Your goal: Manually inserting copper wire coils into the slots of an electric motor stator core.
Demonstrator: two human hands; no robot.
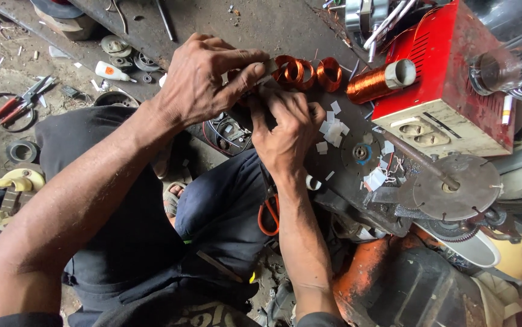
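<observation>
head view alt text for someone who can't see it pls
Two bare hands, the left hand and right hand, pinch a small white strip beside copper wire coils on a dark workbench. A copper wire spool leans on a red box; white paper scraps lie nearby.

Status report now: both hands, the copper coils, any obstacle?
Left hand pinching white tape strip. Right hand pressing beside copper coils. Paper scraps nearby, not blocking.

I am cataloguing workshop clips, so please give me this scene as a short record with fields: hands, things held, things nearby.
left hand: left hand pinches a small white paper strip beside the copper wire coils
right hand: right hand fingers press at the coils from below; exact grip hidden
near the coils: spool of copper wire, red metal box, white paper scraps
lap: orange-handled scissors
floor, left: red-handled pliers
</observation>
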